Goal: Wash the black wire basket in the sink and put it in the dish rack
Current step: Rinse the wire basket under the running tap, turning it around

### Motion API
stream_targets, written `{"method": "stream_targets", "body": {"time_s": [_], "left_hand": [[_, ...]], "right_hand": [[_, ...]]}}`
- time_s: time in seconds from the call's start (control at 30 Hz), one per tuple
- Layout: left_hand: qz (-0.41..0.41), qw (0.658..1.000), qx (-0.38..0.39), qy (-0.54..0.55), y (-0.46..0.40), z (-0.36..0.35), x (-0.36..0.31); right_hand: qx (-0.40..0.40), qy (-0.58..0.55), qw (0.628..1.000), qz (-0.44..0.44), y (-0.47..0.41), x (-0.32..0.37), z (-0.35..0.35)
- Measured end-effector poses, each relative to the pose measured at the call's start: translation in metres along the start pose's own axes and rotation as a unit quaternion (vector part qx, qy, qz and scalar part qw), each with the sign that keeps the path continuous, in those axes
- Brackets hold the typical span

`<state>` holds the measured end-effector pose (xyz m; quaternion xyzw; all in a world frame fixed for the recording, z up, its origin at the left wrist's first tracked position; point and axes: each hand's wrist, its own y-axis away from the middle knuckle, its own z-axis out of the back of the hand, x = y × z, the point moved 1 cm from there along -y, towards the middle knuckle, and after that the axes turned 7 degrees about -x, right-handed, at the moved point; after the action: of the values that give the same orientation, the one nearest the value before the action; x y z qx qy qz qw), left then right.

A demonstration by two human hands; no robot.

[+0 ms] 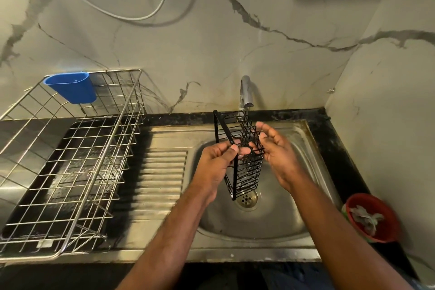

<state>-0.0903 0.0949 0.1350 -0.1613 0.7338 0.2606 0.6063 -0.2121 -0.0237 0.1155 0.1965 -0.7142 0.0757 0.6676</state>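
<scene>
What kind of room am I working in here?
Most likely a home kitchen: a steel sink with a tap, a wire dish rack on the drainboard, and marble-patterned wall panels behind.

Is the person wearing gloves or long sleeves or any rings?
No. The left hand and right hand are bare, with no gloves and no rings or watch to be seen. Both forearms are bare too; no sleeves reach into view.

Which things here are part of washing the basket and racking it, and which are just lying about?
In the job:
black wire basket, held over the sink
left hand, gripping it
right hand, fingers against it
tap
dish rack

Lying about:
blue cup hung on the rack
red bowl on the counter
</scene>
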Motion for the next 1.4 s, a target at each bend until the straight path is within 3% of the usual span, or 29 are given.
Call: {"method": "stream_targets", "body": {"time_s": [0.4, 0.73, 1.03, 1.13, 1.3, 1.4], "left_hand": [[-0.036, 0.996, -0.012, -0.075, -0.003, -0.016, 0.003], [-0.138, 0.979, 0.001, -0.151, -0.008, -0.021, 0.014], [-0.038, 0.987, 0.014, -0.159, -0.005, -0.010, -0.003], [-0.058, 0.979, -0.008, -0.197, -0.012, 0.000, 0.000], [-0.102, 0.950, -0.154, -0.251, -0.039, 0.021, -0.009], [-0.089, 0.956, -0.112, -0.256, -0.067, 0.025, -0.013]], "right_hand": [[-0.046, 0.033, 0.998, 0.031, -0.012, 0.002, 0.004], [0.045, 0.191, 0.976, 0.097, 0.009, 0.014, 0.012], [0.048, 0.086, 0.994, 0.054, 0.001, 0.007, 0.017], [0.048, 0.059, 0.996, 0.036, 0.001, 0.004, 0.016], [0.041, 0.069, 0.996, 0.030, 0.000, 0.004, 0.023], [0.052, 0.076, 0.995, 0.042, -0.001, 0.005, 0.026]]}}
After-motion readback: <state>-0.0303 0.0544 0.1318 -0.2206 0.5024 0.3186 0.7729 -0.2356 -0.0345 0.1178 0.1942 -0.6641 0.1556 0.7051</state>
